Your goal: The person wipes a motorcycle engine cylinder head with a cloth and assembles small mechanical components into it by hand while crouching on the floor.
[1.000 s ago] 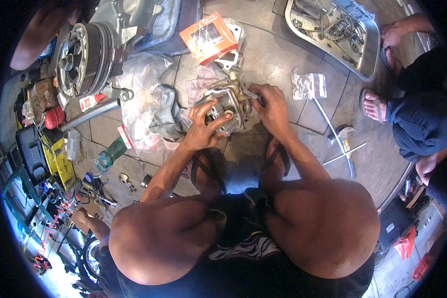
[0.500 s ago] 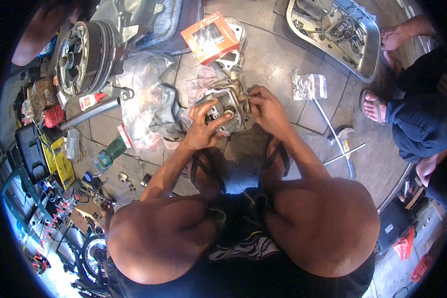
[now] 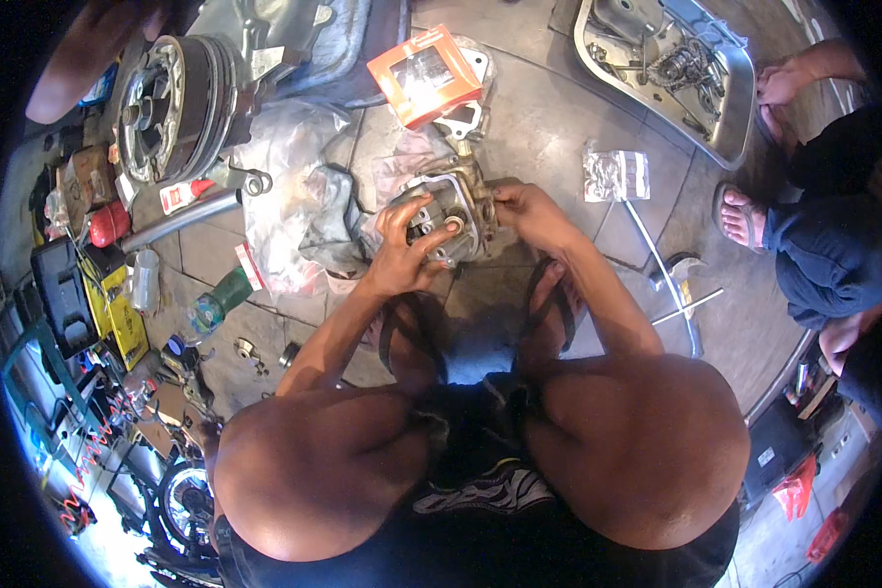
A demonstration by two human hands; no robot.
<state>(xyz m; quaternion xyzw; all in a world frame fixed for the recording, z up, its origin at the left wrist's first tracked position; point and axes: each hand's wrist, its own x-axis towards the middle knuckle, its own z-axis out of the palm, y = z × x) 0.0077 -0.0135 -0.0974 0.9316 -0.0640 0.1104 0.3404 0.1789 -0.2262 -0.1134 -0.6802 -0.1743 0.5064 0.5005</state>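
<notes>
1. The metal casting [image 3: 472, 201] sits on the floor in front of your feet, beside the crumpled pink cloth [image 3: 402, 162] and to the right of the grey cloth [image 3: 333, 211].
2. Your left hand [image 3: 398, 257] has hold of its near left side, fingers part-spread over the face and thumb reaching across toward the round fitting in the middle.
3. Your right hand [image 3: 537, 220] is at the right side, fingers curled in and nearly closed; they hide their own tips, so I cannot tell whether they pinch a small part.
4. Expect the casting to be stiff and rather heavy for its bulk, and perhaps slick if there is oil on it.
5. Take it by the solid outer walls, one palm on each side. Spare the flat rim, which could scratch, and keep your fingertips clear of edges and openings.
6. The orange box [image 3: 424, 78] and pale metal gasket [image 3: 463, 120] lie just beyond; the gasket looks thin and easily bent.
</notes>
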